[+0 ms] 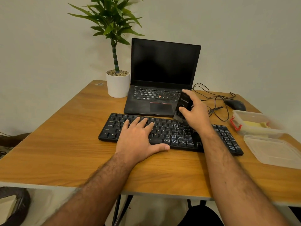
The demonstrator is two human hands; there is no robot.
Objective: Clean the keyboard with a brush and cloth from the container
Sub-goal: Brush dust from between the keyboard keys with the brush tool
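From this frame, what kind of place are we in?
Likely a home or small-office desk: a wooden table against a bare wall, holding an open laptop, an external keyboard, a wired mouse and a potted plant.

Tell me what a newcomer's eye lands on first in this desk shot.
First the two bare forearms reaching in: the left hand lies flat on the black keyboard at the table's middle, while the right hand grips a black brush at the keyboard's upper edge. Behind stands an open laptop with a dark screen, a potted plant to its left.
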